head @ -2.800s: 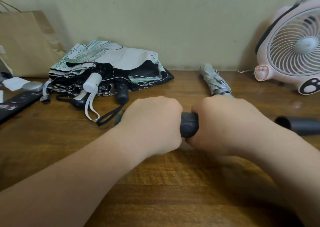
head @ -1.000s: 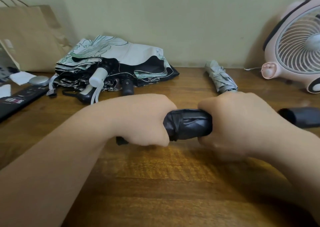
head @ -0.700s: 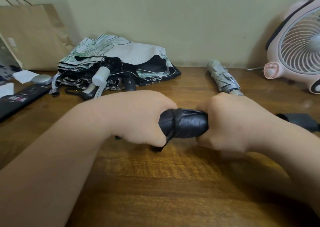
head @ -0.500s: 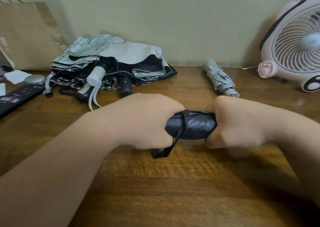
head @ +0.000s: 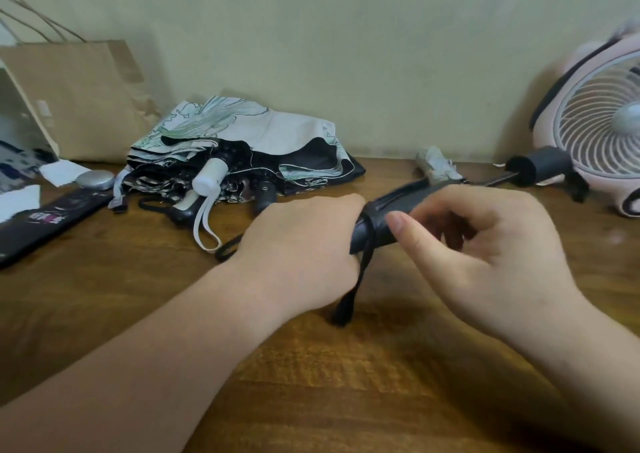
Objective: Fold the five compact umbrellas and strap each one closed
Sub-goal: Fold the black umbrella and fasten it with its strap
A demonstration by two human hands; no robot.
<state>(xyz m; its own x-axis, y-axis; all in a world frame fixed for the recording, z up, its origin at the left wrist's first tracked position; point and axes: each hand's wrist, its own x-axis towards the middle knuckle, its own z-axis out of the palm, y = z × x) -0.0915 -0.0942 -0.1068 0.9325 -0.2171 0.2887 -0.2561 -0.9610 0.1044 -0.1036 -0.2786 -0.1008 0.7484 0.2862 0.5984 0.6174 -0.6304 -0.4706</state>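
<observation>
In the head view, both forearms reach in from the near edge over the wooden table (head: 311, 383). The left hand (head: 304, 245) is a fist, back up, clamped round the near end of the black umbrella (head: 398, 201). The right hand (head: 491, 258) sits just beside it, apart from the left, back turned to the right. Its thumb (head: 398, 222) has its tip on the black fabric and its fingers curl in front of the roll. Whether it truly grips cannot be told.

The pile of unfolded floral umbrellas (head: 249, 141) lies against the wall, a white handle (head: 211, 175) poking out of its front. The black umbrella is right of that pile and nearer the camera, held just above the table. Left of the pile stands a brown paper bag (head: 86, 96), with a silver oval object (head: 95, 179) and a flat black case (head: 45, 220) in front of the bag. Right of the pile, by the wall, lies a grey folded umbrella (head: 438, 167), partly hidden by the black one. Far right of the pile stands a pink fan (head: 595, 134), a dark cylinder (head: 547, 167) before it.

The black umbrella's long axis runs from the left fist up and away to the right, toward the cylinder. The right hand hides its middle, so the join is unclear. Its closing strap (head: 358, 279) hangs loose, the tip on the table.
</observation>
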